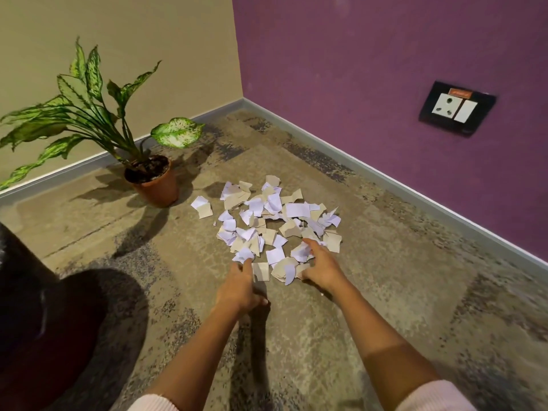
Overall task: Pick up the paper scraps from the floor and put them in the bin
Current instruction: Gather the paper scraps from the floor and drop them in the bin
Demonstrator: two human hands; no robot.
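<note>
- Two pink sleeves (430, 396) peek in at the bottom edge, and two bare arms reach out from them over the floor.
- A big dark round thing (44, 321) sits at the bottom left. It is too dark to tell what it is.
- The left hand (237, 287) is low over the carpet (370, 292), at the near edge of the paper. Its fingers (244, 265) touch a white piece at the near left of the pile. The fingers look bent, but I cannot tell if they are gripping the piece.
- The right hand (321, 266) is on the near right part of the pile. Its fingers are spread and curled over some pieces, with white paper poking out under them. I cannot tell if it has really grabbed them.
- The paper scraps (275, 223) lie in one loose pile on the carpet, just past the hands. Some are white and some are tan. A few lie a bit apart on the left.
- A plant with spotty green leaves stands in a brown pot (154, 182), to the left of the pile and near the wall.
- Farther back, a tan wall (118, 40) and a purple wall (385, 54) meet in a corner.
- A black wall plug plate (456, 109) with white parts is on the purple wall, at the right.
</note>
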